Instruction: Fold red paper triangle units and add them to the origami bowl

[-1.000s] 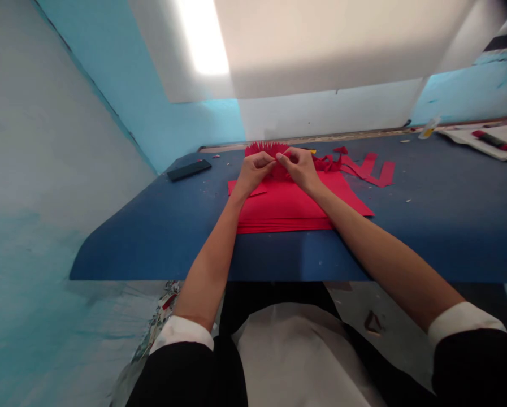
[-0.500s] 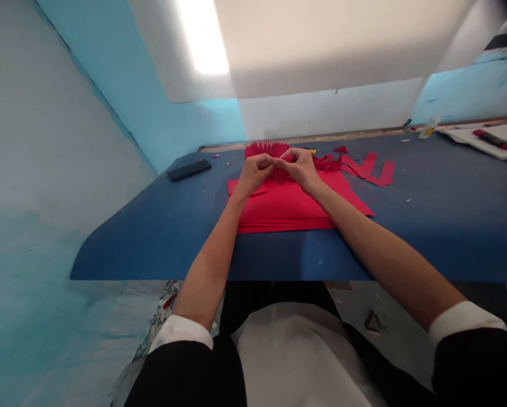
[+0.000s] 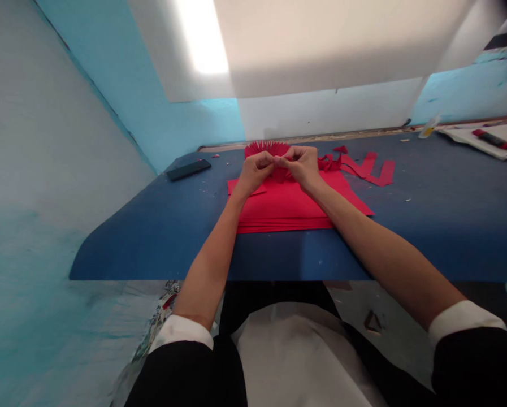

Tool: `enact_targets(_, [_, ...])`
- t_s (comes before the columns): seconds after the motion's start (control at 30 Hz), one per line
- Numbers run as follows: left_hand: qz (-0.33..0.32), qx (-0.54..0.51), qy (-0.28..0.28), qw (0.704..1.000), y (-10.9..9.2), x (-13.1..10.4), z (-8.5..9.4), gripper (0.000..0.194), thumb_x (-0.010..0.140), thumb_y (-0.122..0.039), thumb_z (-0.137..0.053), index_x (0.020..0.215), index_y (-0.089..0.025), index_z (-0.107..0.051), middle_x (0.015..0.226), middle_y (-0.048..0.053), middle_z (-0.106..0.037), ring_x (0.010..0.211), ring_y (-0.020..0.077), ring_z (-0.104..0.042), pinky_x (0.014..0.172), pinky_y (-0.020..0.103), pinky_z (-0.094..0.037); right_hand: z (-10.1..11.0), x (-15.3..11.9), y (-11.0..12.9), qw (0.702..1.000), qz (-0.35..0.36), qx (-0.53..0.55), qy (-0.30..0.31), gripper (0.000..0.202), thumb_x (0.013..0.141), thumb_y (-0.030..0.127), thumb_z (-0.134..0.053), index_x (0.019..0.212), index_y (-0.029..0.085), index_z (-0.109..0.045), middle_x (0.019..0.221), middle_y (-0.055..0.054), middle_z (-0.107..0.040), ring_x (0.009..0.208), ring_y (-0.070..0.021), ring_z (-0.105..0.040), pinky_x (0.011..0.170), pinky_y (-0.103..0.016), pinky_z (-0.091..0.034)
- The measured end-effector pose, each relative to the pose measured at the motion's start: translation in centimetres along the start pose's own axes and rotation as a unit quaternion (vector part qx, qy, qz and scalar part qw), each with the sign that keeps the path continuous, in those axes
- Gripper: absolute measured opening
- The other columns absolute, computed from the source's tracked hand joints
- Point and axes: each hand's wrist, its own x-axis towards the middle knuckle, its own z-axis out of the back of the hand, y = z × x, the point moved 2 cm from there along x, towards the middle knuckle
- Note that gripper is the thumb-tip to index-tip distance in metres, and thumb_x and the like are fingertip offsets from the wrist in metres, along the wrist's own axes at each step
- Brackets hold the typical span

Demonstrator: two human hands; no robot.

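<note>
The change over the last second is small: the right hand (image 3: 303,167) has shifted slightly, so its bent fingers now cover a yellow bit that showed just beyond it, while the left hand (image 3: 255,169) and both forearms have stayed almost where they were. The fingertips of the two hands meet, or very nearly meet, in front of the red fringed paper (image 3: 267,148), whose spiky edge stands up behind them at the far side of the stack of red paper (image 3: 295,206). On each hand the thumb and forefinger are closed in a pinch, and both appear to grip a small part of that fringed piece, though the fingers hide exactly which part. Since nothing else on the blue table (image 3: 151,226) has moved, the shift reads as a slight change of hold within close fingertip work at one spot, the paper being handled in place rather than carried. To the left of the stack lies a flat black object (image 3: 189,169), untouched; to the right, crumpled red paper (image 3: 332,163) sits at the stack's far corner, with red strips (image 3: 380,175) just beside it and a small glue bottle (image 3: 429,128) farther off, near the wall
</note>
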Motion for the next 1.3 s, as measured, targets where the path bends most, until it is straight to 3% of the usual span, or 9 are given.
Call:
enact_targets(0.27, [0.024,0.002,0.004,1.000,-1.4,-0.3,-0.1,0.047,0.083,-0.060,-0.088,0.074,-0.018,-0.067,0.067,-0.002,-0.065,0.064,0.0108,-0.059,0.062,0.023,-0.046,0.1,-0.2,0.4,1.000,0.021,-0.012,0.007,0.065,0.068,0.081,-0.079,0.057,0.023,-0.053,0.057,0.002,-0.046,0.059,-0.0125,-0.037,0.059,-0.031,-0.027])
enact_targets(0.53, [0.036,0.001,0.012,0.999,-1.1,-0.3,0.0,0.045,0.085,-0.058,-0.087,0.078,-0.018,-0.067,0.063,-0.004,-0.060,0.055,0.0092,-0.052,0.054,0.024,-0.037,0.6,0.0,0.5,0.996,0.075,-0.040,0.024,0.063,0.085,0.073,-0.071,0.055,0.023,-0.046,0.058,0.003,-0.036,0.059,-0.0122,-0.033,0.059,-0.032,-0.029])
enact_targets(0.7, [0.040,-0.006,0.013,0.999,-1.1,-0.2,-0.2,0.048,0.084,-0.061,-0.086,0.076,-0.019,-0.065,0.061,-0.005,-0.060,0.054,0.0087,-0.053,0.055,0.025,-0.040,0.6,-0.2,0.7,0.996,0.048,-0.068,0.017,0.061,0.093,0.064,-0.067,0.056,0.023,-0.042,0.058,0.002,-0.030,0.059,-0.0133,-0.037,0.059,-0.031,-0.033])
enact_targets(0.83, [0.046,-0.018,0.007,0.999,-1.1,-0.2,-0.1,0.051,0.081,-0.064,-0.088,0.077,-0.019,-0.065,0.062,-0.003,-0.063,0.053,0.0104,-0.058,0.053,0.026,-0.044,0.8,0.0,0.4,0.994,0.058,-0.096,-0.001,0.064,0.095,0.068,-0.064,0.056,0.023,-0.041,0.058,0.002,-0.029,0.060,-0.0147,-0.039,0.061,-0.031,-0.037])
enact_targets(0.9, [0.054,-0.020,-0.007,0.998,-1.0,-0.2,0.1,0.052,0.078,-0.066,-0.089,0.077,-0.020,-0.066,0.063,-0.002,-0.065,0.052,0.0107,-0.059,0.052,0.026,-0.045,0.8,-0.1,0.4,0.992,0.069,-0.102,-0.006,0.057,0.097,0.067,-0.061,0.061,0.024,-0.049,0.059,0.002,-0.034,0.063,-0.0168,-0.044,0.065,-0.033,-0.041])
enact_targets(0.97, [0.059,-0.022,-0.033,0.997,-0.7,-0.2,0.5,0.053,0.079,-0.068,-0.087,0.078,-0.020,-0.066,0.064,-0.001,-0.067,0.051,0.0110,-0.059,0.051,0.026,-0.046,0.7,-0.3,0.7,0.991,0.084,-0.100,0.001,0.041,0.099,0.060,-0.061,0.078,0.025,-0.064,0.063,0.001,-0.043,0.068,-0.0192,-0.050,0.070,-0.034,-0.046])
enact_targets(1.07, [0.060,-0.031,-0.080,0.994,-0.1,-0.1,1.0,0.052,0.083,-0.070,-0.083,0.081,-0.021,-0.066,0.065,0.000,-0.069,0.051,0.0113,-0.060,0.051,0.025,-0.047,0.2,-0.8,1.4,0.987,0.103,-0.107,0.055,0.021,0.096,0.047,-0.066,0.103,0.029,-0.072,0.074,0.000,-0.056,0.077,-0.0209,-0.057,0.078,-0.035,-0.050])
enact_targets(1.17, [0.069,-0.050,-0.104,0.991,0.1,-0.1,1.3,0.051,0.084,-0.069,-0.083,0.080,-0.022,-0.066,0.063,-0.001,-0.068,0.050,0.0110,-0.058,0.051,0.025,-0.047,-0.3,-1.1,1.5,0.976,0.137,-0.121,0.119,0.012,0.092,0.038,-0.070,0.096,0.027,-0.072,0.087,-0.003,-0.067,0.087,-0.0214,-0.061,0.083,-0.034,-0.050])
enact_targets(1.3, [0.089,-0.057,-0.073,0.992,-0.5,-0.3,0.9,0.052,0.083,-0.070,-0.083,0.079,-0.021,-0.068,0.062,0.000,-0.070,0.050,0.0110,-0.058,0.051,0.024,-0.047,-0.3,-0.7,0.8,0.979,0.147,-0.116,0.086,0.016,0.092,0.037,-0.070,0.083,0.025,-0.067,0.087,-0.004,-0.068,0.084,-0.0200,-0.060,0.082,-0.035,-0.049])
